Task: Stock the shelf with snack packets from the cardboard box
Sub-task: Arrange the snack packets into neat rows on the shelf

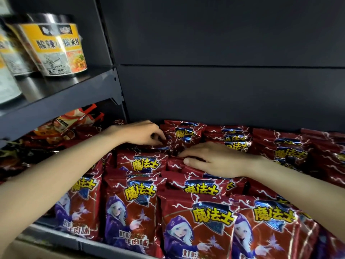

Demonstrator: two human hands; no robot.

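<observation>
Left hand (141, 132) fingers curled, pinching a glossy crinkled red foil snack packet (179, 137) at centre frame, right hand (214, 160) flat, fingers straight, pressing neighbouring packets (201, 186), dark metal shelf (89, 245)

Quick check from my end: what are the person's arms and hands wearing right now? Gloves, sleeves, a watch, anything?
Nothing shows on either. The left hand and the right hand are bare: no gloves, rings or watch visible. Both forearms are uncovered as far as the picture's edges, with no sleeve, band or marking in view.
</observation>
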